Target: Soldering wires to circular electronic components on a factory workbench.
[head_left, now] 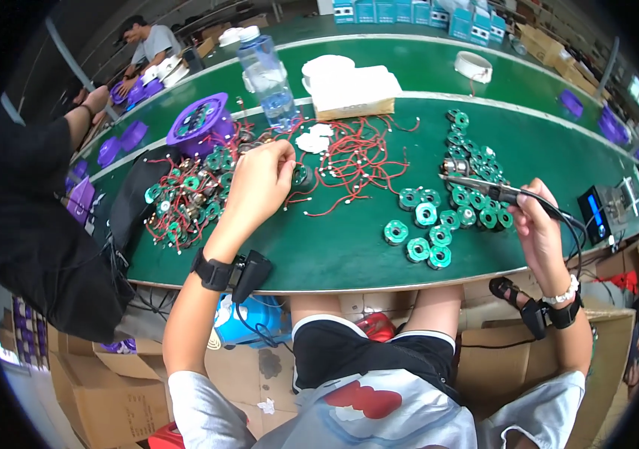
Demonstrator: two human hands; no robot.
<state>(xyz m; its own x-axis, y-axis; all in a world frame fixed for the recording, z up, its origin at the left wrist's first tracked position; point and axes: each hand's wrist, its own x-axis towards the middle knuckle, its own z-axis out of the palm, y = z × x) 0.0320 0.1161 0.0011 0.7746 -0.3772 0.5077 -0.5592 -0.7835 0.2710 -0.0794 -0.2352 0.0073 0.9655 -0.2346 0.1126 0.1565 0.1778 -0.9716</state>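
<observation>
My right hand point(540, 221) grips a black soldering iron point(493, 188) like a pen. Its tip points left, over the pile of small motors with green ring-shaped boards point(476, 168). My left hand point(259, 179) is closed in a pinch above the table; what sits between its fingertips is hidden. A dark round motor with a greenish top point(302, 176) lies right beside those fingertips. Around it spread loose red wires with white connectors point(360, 153). More green-board motors with red wires attached point(192, 194) are heaped left of my left hand.
Behind my left hand stand a water bottle point(267, 82), a purple round housing point(201, 123) and a white-topped box point(355, 93). A device with a lit blue display point(596, 213) sits at the right edge. A person in dark clothes point(50, 224) is close on the left.
</observation>
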